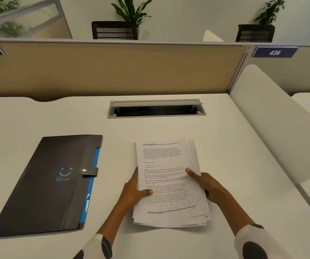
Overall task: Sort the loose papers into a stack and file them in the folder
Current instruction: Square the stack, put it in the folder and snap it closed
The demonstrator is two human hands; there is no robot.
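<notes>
Both hands are holding the paper stack (pixel 170 182) over the white table (pixel 234 150), near the front edge, a bit right of centre. The left hand (pixel 132 191) is gripping the stack's left edge, thumb lying on the top sheet, fingers hidden under the pages. The right hand (pixel 207 185) is gripping the right edge, thumb pressing on the printed page, other fingers curling behind. The sheets are sitting roughly squared, edges fanning slightly at the right and bottom; can't tell if the stack is touching the table. The dark folder (pixel 49 184) is lying flat on the table to the left, well apart from the stack, flap closed with its snap tab (pixel 89 172), blue inner pockets showing along its right edge. A cable tray opening (pixel 156 108) is sitting behind the stack, near the beige partition (pixel 103 68).
</notes>
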